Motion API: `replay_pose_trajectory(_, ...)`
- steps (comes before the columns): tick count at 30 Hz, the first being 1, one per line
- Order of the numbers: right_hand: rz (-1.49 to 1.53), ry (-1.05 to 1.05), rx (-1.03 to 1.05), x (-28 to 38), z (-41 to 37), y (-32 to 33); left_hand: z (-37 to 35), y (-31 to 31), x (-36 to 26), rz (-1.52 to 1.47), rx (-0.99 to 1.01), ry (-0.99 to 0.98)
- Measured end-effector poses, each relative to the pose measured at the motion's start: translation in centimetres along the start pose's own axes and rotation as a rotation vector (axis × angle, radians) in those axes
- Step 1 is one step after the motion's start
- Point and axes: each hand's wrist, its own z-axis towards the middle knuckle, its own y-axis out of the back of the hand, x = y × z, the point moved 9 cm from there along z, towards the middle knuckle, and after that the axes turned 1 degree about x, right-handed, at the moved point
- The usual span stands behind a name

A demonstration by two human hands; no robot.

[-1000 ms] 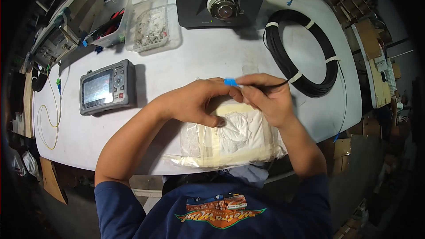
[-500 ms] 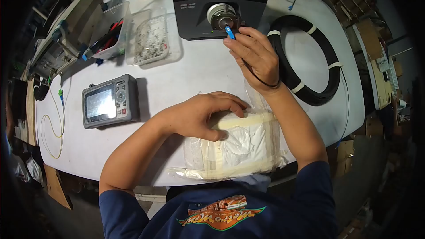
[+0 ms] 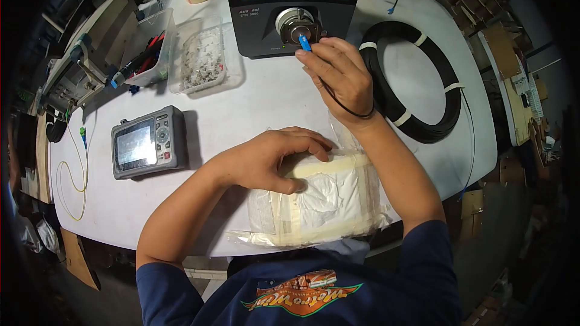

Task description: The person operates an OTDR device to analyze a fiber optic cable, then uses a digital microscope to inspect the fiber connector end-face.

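Note:
A blue fibre-optic connector point(image 3: 305, 43) on a black cable is pinched between the thumb and fingers of my right hand point(image 3: 341, 78). Its tip is right at the round metal port point(image 3: 299, 33) on the front of a dark inspection machine point(image 3: 260, 30). The cable runs back under my palm and past the wrist. My left hand point(image 3: 275, 157) rests with curved, parted fingers on a clear, taped packet of white wipes point(image 3: 329, 199). Its thumb lies over the white wipes, and the other fingers reach along the packet's far edge.
A grey handheld tester point(image 3: 148, 142) stands at the left. Behind it are a clear tub of white scraps point(image 3: 199, 60) and a bin of tools point(image 3: 148, 54). A tied coil of black cable point(image 3: 450, 84) lies at the right. A thin yellow cable point(image 3: 59, 184) loops at the left edge.
The view has shifted slightly. My right hand has brought the blue connector a little closer to the port. The left hand stays on the packet.

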Motion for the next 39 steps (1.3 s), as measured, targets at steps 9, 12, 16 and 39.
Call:
replay_pose_trajectory(9,-0.002,0.031,-0.056,0.6,0.8,0.6,0.0,0.0,-0.1,0.038,-0.001,-0.019)
replay_pose_trajectory(12,0.005,0.033,-0.052,0.6,0.4,0.5,0.0,0.0,-0.1,0.032,-0.006,-0.015)
replay_pose_trajectory(16,-0.010,0.017,-0.041,0.6,0.6,0.5,0.0,0.0,0.0,0.024,-0.005,-0.019)
replay_pose_trajectory(39,0.004,-0.013,-0.091,0.2,2.3,-0.8,0.0,-0.1,0.0,0.027,-0.003,-0.004)
